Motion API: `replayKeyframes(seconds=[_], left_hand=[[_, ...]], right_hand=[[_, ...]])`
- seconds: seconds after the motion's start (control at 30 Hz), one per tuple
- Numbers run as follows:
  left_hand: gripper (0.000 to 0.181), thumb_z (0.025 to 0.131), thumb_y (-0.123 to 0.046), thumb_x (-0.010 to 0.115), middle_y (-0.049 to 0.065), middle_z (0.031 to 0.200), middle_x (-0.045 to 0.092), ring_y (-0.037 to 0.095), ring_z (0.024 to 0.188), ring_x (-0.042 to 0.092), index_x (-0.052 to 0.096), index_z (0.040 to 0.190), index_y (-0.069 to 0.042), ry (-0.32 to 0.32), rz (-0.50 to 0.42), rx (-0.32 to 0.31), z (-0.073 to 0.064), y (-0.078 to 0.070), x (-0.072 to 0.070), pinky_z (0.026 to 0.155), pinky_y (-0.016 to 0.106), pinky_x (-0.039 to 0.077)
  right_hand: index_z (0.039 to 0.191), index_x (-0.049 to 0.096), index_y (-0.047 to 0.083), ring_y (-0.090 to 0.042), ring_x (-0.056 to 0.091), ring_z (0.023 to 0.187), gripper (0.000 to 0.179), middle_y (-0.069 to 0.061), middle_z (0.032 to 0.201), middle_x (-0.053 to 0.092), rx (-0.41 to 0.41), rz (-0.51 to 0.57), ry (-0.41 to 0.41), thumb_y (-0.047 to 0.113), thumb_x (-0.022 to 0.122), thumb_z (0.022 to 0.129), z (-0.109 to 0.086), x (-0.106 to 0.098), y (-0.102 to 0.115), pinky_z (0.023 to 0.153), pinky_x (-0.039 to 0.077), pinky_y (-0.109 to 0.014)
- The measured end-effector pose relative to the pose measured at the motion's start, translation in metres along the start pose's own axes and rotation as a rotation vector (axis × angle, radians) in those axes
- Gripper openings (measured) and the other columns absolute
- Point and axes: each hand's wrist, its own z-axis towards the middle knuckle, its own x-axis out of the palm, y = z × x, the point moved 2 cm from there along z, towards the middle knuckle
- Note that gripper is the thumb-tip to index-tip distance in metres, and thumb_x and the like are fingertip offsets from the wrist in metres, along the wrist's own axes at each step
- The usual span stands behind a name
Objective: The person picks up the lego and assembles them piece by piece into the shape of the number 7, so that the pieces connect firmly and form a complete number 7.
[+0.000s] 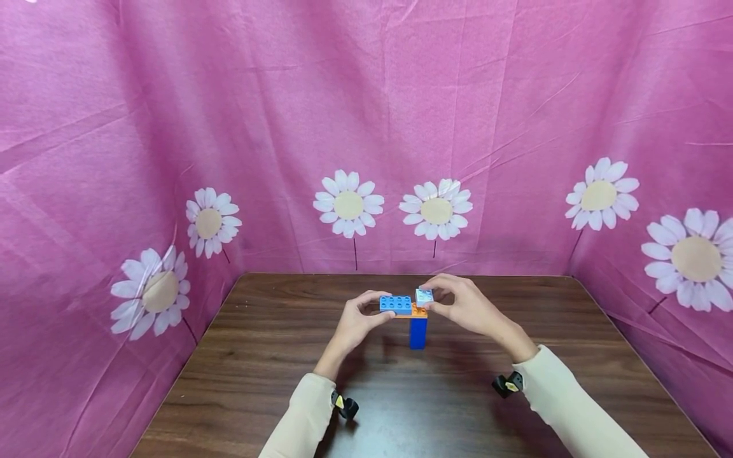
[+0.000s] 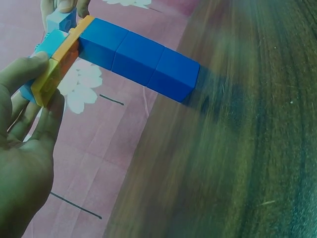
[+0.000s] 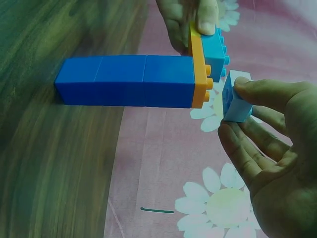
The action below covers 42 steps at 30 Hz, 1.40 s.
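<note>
A column of three dark blue toy building bricks (image 1: pixel 418 334) stands upright on the table. On its top lies a thin orange plate (image 1: pixel 420 311), reaching out to the left past the column. A lighter blue brick with two rows of studs (image 1: pixel 395 305) sits on the plate's left part. My left hand (image 1: pixel 355 321) pinches that brick and the plate's left end between thumb and fingers. With thumb and fingertips, my right hand (image 1: pixel 466 306) holds a small pale blue brick (image 3: pixel 237 96). In the right wrist view, a gap separates it from the plate's bare studs above the column.
The brown wooden table (image 1: pixel 258 362) extends around the column. Behind it and on both sides hangs a pink cloth (image 1: pixel 389 127) printed with white daisies. Black wrist devices are strapped at both pale sleeves (image 1: pixel 567 388).
</note>
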Motion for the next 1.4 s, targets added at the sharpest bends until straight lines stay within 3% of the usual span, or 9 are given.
replayKeyframes(seconds=[0.17,0.47,0.77,1.4], left_hand=[[0.04,0.088,-0.01,0.088,0.011,0.12,0.074,0.015,0.105,0.067,0.077,0.127,-0.008,-0.003,0.0,-0.008,0.0,-0.001,0.0,0.093,0.025,0.06],[0.039,0.089,-0.01,0.088,0.01,0.119,0.074,0.014,0.107,0.068,0.077,0.126,-0.01,0.004,-0.005,-0.017,-0.002,-0.003,0.001,0.099,0.047,0.06],[0.043,0.09,-0.011,0.087,0.012,0.122,0.074,0.019,0.11,0.067,0.074,0.13,-0.003,0.012,0.014,-0.018,-0.001,-0.004,0.001,0.099,0.043,0.06],[0.041,0.089,-0.011,0.087,0.011,0.121,0.074,0.021,0.11,0.068,0.076,0.128,-0.007,0.005,0.014,-0.013,0.0,-0.003,0.002,0.099,0.044,0.06]], right_hand=[[0.123,0.077,0.015,-0.014,0.071,0.095,0.034,0.0,0.117,0.077,0.004,0.005,-0.002,0.012,0.086,0.09,-0.001,0.001,-0.001,0.089,0.064,-0.042],[0.124,0.077,0.013,-0.017,0.07,0.098,0.034,-0.001,0.119,0.076,0.004,0.0,0.012,0.011,0.085,0.091,-0.002,0.004,-0.002,0.089,0.064,-0.048],[0.123,0.077,0.013,-0.018,0.069,0.097,0.035,-0.003,0.12,0.076,-0.013,-0.017,0.001,0.009,0.086,0.089,-0.003,0.01,-0.002,0.086,0.063,-0.036],[0.115,0.079,0.005,-0.021,0.075,0.096,0.029,-0.008,0.116,0.076,-0.075,-0.075,0.012,0.003,0.086,0.088,-0.003,0.015,0.003,0.085,0.065,-0.037]])
